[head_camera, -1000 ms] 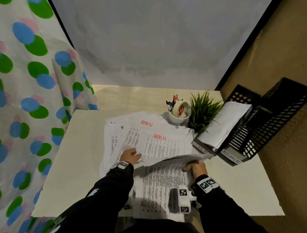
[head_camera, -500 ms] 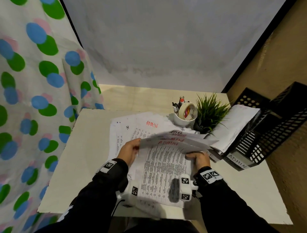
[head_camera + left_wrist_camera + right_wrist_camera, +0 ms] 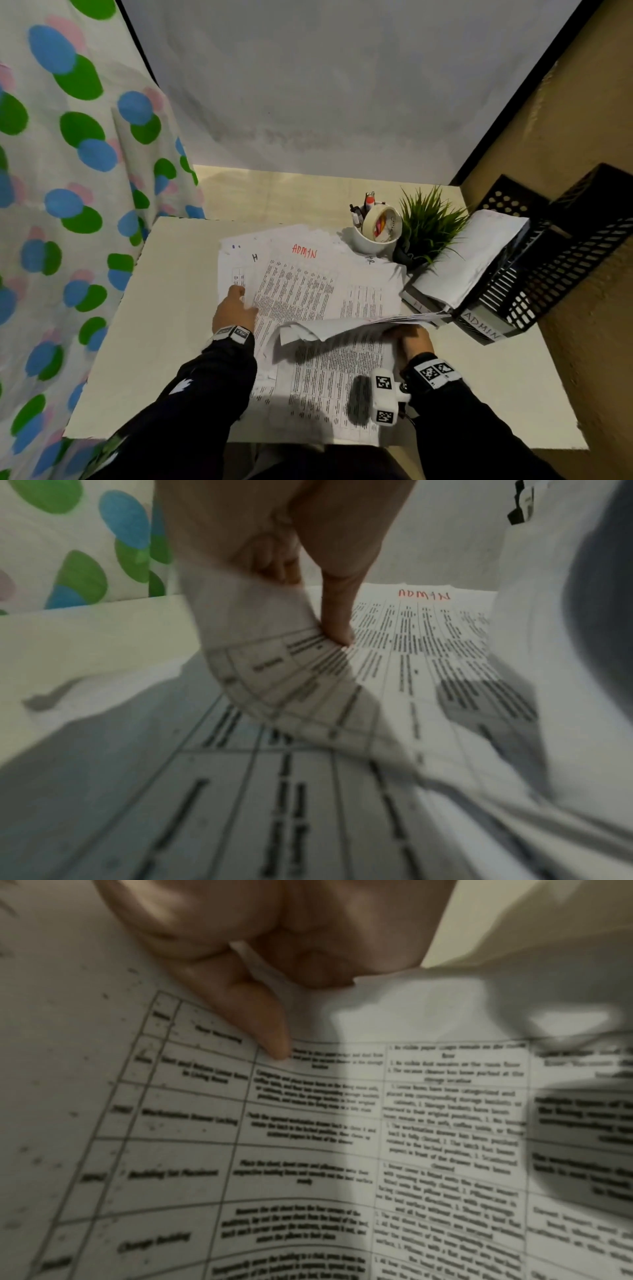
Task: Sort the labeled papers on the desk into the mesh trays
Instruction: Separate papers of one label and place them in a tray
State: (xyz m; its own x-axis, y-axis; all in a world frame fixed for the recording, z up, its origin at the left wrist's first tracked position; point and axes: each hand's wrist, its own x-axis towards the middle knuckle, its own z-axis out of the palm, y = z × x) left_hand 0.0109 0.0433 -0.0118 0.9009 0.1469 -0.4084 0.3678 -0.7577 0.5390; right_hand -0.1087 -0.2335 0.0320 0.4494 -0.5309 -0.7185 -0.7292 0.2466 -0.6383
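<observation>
Left hand point(image 3: 233, 310) pinching a curled white printed sheet point(image 3: 284, 669) on the worktop pile, right hand point(image 3: 412, 341) gripping lifted white printed papers point(image 3: 359, 323) beside the black mesh tray point(image 3: 534, 274) labelled ADMIN.

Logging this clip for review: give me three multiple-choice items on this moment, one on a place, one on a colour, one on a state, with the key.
1. Where does the roll of tape sit?
A. in the white cup
B. in the black tray
C. on the desk's near edge

2. What colour is the word ADMIN on the top sheet of the pile?
A. blue
B. red
C. green

3. What is the right hand doing?
A. resting flat on the desk
B. holding a pen
C. pinching lifted papers

Key: 1 A, the roll of tape leans in the white cup. 2 B, the ADMIN lettering is red. 3 C, the right hand grips the lifted papers at their edge.
</observation>
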